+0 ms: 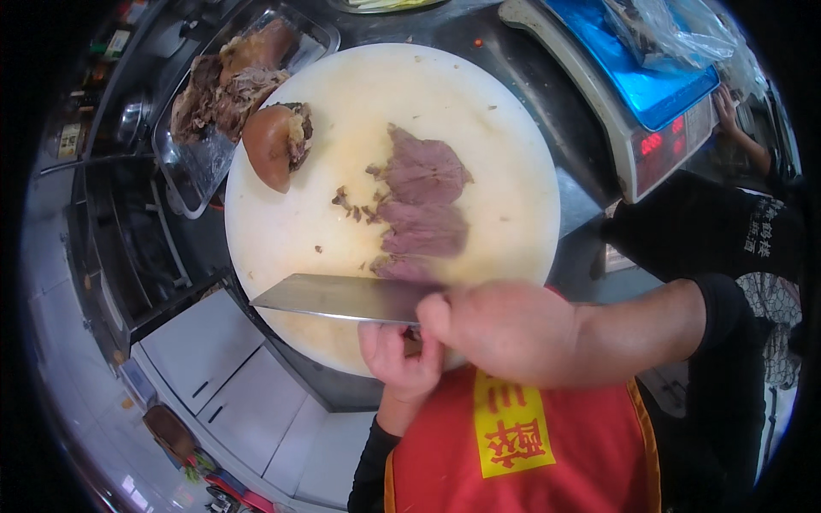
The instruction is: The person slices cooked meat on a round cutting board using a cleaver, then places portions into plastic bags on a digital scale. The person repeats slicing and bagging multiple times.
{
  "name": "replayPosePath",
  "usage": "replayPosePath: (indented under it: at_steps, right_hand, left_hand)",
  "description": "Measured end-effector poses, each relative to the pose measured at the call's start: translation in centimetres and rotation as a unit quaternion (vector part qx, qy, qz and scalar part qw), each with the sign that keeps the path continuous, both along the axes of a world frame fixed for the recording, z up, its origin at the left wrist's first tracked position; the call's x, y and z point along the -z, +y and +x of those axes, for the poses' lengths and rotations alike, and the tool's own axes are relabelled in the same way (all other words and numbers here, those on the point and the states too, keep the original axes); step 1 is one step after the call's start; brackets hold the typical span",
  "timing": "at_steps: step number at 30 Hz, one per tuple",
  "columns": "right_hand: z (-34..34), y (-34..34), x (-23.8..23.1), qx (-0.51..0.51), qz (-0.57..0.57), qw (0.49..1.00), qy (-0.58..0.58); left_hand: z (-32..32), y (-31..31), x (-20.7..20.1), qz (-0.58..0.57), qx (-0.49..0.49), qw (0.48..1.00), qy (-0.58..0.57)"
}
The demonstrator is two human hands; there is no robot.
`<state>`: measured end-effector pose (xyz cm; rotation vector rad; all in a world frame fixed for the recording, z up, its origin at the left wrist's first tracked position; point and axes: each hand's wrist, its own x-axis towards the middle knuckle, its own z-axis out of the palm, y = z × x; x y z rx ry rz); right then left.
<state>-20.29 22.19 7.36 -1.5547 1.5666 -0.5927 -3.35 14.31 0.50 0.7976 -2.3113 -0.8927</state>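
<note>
Your right hand point(505, 329) grips the cleaver point(342, 297); your left hand point(400, 355), curled closed, sits under its blade near the board's point(513, 171) front edge, so a slip could nick those fingers.

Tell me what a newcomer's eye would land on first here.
First, the broad cleaver, held flat by the right hand across the near edge of the round white chopping board, with the left hand just beneath it. Next, the sliced dark meat fanned out mid-board, and a glossy brown meat chunk at the board's far left.
</note>
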Motion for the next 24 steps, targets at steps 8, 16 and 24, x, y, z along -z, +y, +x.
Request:
replayPosePath:
  at_steps: [8, 16, 24]
  right_hand:
    - [-4.2, 5.1, -2.5, -0.026, 0.102, 0.987, 0.124]
    - [-3.3, 6.5, -6.4, -0.066, 0.058, 0.984, 0.154]
    - [-3.1, 6.8, -7.7, -0.1, 0.046, 0.973, 0.203]
  left_hand:
    - [-0.3, 0.2, 0.1, -0.06, -0.023, 0.997, 0.036]
    - [0.9, 0.1, 1.1, -0.098, 0.009, 0.995, 0.006]
    - [2.7, 1.1, 3.1, 0.406, 0.038, 0.891, 0.202]
